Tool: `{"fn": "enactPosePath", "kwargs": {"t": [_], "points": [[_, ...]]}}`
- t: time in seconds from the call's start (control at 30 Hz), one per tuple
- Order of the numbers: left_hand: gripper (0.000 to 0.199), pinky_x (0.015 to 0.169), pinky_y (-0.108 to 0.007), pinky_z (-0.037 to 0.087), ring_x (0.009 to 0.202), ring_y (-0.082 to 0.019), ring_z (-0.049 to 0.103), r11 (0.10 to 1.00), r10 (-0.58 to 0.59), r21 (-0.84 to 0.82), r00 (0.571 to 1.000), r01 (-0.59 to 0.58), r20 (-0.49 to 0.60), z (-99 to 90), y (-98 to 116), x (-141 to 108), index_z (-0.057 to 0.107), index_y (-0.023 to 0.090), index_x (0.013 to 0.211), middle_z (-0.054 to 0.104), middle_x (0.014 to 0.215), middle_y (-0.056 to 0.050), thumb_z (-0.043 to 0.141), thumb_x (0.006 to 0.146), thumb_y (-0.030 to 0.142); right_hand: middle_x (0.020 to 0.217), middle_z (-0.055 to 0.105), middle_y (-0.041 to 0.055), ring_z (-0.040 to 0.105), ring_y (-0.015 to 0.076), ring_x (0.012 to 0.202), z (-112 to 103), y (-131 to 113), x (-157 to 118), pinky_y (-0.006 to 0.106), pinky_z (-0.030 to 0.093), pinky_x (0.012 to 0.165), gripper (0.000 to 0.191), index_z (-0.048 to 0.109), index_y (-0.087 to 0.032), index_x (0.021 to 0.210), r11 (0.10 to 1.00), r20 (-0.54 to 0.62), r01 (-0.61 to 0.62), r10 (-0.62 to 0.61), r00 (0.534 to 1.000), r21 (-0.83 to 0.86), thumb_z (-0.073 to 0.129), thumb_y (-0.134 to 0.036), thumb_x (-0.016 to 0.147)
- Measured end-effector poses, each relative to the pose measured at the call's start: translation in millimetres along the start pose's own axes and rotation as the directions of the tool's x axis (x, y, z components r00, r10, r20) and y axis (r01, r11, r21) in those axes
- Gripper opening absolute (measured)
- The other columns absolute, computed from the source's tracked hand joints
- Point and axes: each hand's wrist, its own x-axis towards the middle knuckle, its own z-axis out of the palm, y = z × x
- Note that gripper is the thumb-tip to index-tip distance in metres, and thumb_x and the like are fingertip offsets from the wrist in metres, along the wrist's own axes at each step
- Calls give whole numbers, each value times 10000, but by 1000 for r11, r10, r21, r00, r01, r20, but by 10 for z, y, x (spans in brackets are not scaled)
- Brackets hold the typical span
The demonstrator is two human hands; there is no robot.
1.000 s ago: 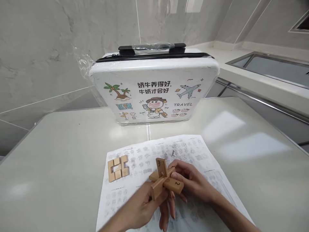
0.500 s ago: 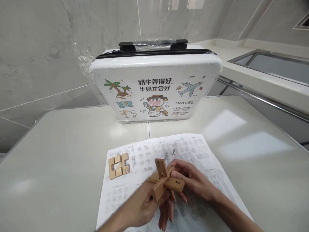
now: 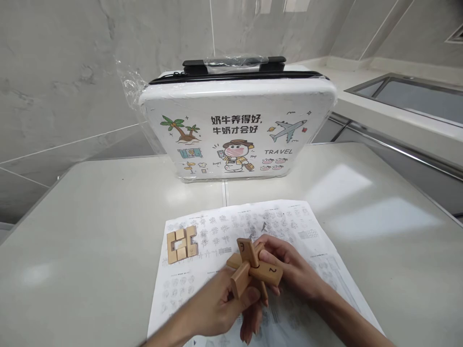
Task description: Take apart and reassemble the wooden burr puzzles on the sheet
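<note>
Both my hands hold a wooden interlocking puzzle (image 3: 255, 270) whose flat brown pieces cross one another; one piece is marked 2 and another seems to bear a 3. My left hand (image 3: 220, 306) grips it from the lower left, its thumb against the puzzle's underside and some fingers hanging below. From the right, my right hand (image 3: 289, 262) pinches the puzzle, with thumb and forefinger near the back pieces. Part of both hands' fingers is hidden behind the wood. Under the hands lies a printed sheet (image 3: 213, 258) of small diagrams.
Several light wooden blocks (image 3: 182, 245) form a ring with a hole on the sheet's left part. Behind the sheet a white suitcase (image 3: 235, 103) in clear plastic wrap stands on the pale table (image 3: 90, 231), close to the grey wall. A white ledge (image 3: 390, 99) runs along the right.
The piece marked 2 sits closer in against its neighbours, and the gap at the puzzle's centre looks smaller. My left thumb has shifted right along the wood. The view has moved slightly.
</note>
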Motion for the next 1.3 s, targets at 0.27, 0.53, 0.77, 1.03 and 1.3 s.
{"fn": "enactPosePath", "kwargs": {"t": [0.27, 0.53, 0.77, 1.03, 1.3], "points": [[472, 562, -227, 502, 525, -108, 595, 999, -24, -48, 999, 22, -38, -5, -26, 7, 632, 162, 1131, 642, 700, -6, 521, 1084, 619, 660, 626, -28, 536, 114, 453, -51, -40, -40, 226, 405, 434, 367, 622, -214, 1014, 993, -224, 36, -61, 973, -112, 642, -579, 1050], [513, 571, -214, 496, 561, -106, 617, 989, -138, -70, 988, 133, -72, 4, -27, -3, 641, 167, 1049, 646, 690, 5, 619, 1010, 678, 619, 569, -37, 479, 138, 513, -311, -249, -53, 263, 407, 499, 377, 639, -219, 932, 778, -644, 2, -521, 560, -628, 639, -583, 1029], [490, 584, -218, 500, 563, -105, 612, 988, -146, -55, 986, 142, -78, 9, -21, -7, 642, 166, 1019, 643, 664, 12, 622, 1018, 656, 659, 638, -7, 577, 175, 586, -541, -245, -76, 300, 456, 612, 379, 650, -212, 899, 631, -673, -258, -611, 416, -732, 622, -572, 1013], [502, 580, -223, 497, 562, -110, 610, 989, -142, -50, 986, 138, -88, 18, -12, -5, 644, 169, 1011, 641, 667, 8, 625, 1008, 671, 640, 678, -1, 619, 193, 581, -625, -237, -83, 303, 462, 625, 343, 673, -211, 892, 610, -700, -345, -596, 394, -714, 628, -533, 1001], [472, 588, -219, 496, 578, -106, 620, 989, -143, -43, 985, 140, -94, 16, -19, -13, 662, 161, 1030, 657, 688, 3, 628, 1025, 632, 641, 683, 5, 629, 204, 599, -632, -264, -81, 315, 463, 646, 317, 689, -210, 862, 607, -718, -383, -589, 371, -696, 650, -505, 972]]}}
